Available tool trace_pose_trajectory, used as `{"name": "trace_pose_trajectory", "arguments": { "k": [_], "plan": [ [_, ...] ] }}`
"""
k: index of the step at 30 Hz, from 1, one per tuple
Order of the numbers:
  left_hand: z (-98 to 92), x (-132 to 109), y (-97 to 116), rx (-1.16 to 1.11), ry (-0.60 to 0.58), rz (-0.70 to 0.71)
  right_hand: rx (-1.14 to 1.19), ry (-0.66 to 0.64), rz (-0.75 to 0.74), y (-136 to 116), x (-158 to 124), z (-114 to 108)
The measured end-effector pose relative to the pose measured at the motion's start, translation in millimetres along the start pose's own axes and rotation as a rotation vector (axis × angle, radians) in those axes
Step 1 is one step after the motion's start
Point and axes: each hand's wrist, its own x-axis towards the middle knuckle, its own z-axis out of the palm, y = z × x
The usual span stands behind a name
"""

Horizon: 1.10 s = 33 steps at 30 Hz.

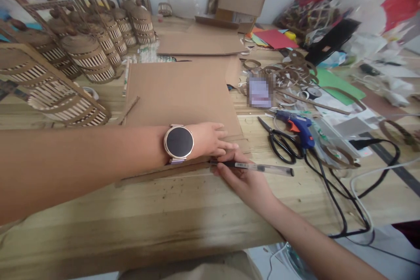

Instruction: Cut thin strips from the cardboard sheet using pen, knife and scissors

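Observation:
My left hand [211,138] lies flat, fingers stretched out, pressing on the near right corner of a brown cardboard sheet [179,92] on the wooden table [164,214]. A round black watch [179,142] sits on that wrist. My right hand [241,175] is closed around a clear-bodied black pen [256,167], which lies nearly level with its tip at the cardboard's near edge, just under my left fingers.
Black scissors [278,142] and a blue glue gun [300,127] with black cables lie right of the cardboard. Several slatted cardboard lanterns [88,54] fill the back left. More cardboard sheets [200,43], an open box [238,2], coloured paper and cardboard rings clutter the back right.

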Motion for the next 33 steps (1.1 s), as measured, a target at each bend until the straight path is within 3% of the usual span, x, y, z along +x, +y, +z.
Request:
{"name": "trace_pose_trajectory", "arguments": {
  "k": [3,6,11,15,20,26,33],
  "plan": [
    [-4.6,1.2,0.4,0.038,-0.09,-0.004,0.007,0.001,0.031,0.5,0.7,-4.3],
    [-5.8,1.4,0.3,0.085,-0.095,0.017,-0.018,0.031,0.067,3.3,0.3,-16.7],
    [-2.8,0.9,-0.5,0.057,-0.053,0.014,-0.204,0.186,0.125,15.5,-3.9,-50.2],
    [-2.1,1.8,-1.5,0.014,-0.102,0.019,-0.292,0.293,0.19,23.4,-8.6,-75.1],
    [1.1,2.8,-2.7,-0.031,-0.054,0.007,-0.429,0.447,0.115,17.0,-11.4,-81.8],
    [-2.0,-1.1,-2.8,-0.038,-0.032,0.019,-0.566,0.116,-0.1,10.1,-2.8,-59.3],
    [9.6,-31.3,-7.7,-0.046,-0.042,0.048,-0.615,0.018,-0.16,16.9,-0.8,-61.8]
  ]
}}
